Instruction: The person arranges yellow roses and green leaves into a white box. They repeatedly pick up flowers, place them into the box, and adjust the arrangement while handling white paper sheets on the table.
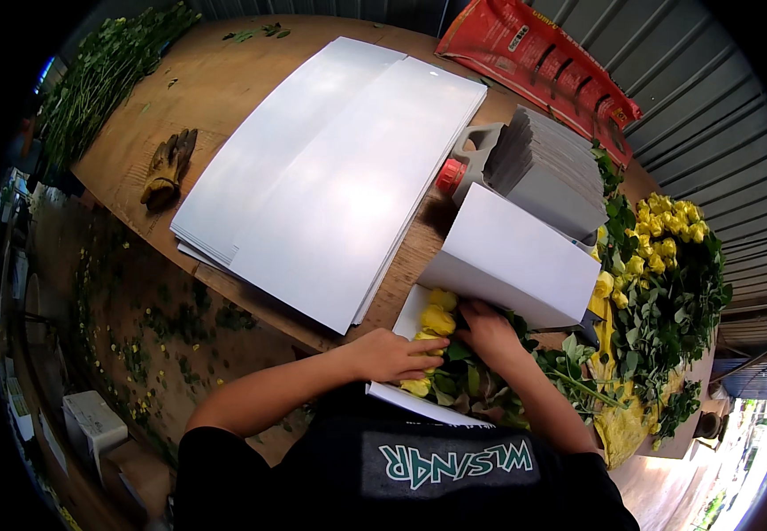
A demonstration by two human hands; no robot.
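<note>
Near centre, roses lay against white card | my left hand: fingers slightly parted across them | right hand: tips hidden, couldn't tell | risk: bruising (soft heads) if I pressed hard

The left hand partly covers the yellow roses; leaves hide their stems. The grey stack hides part of the red-capped jug. Scraps on the floor are too small to identify.
</note>
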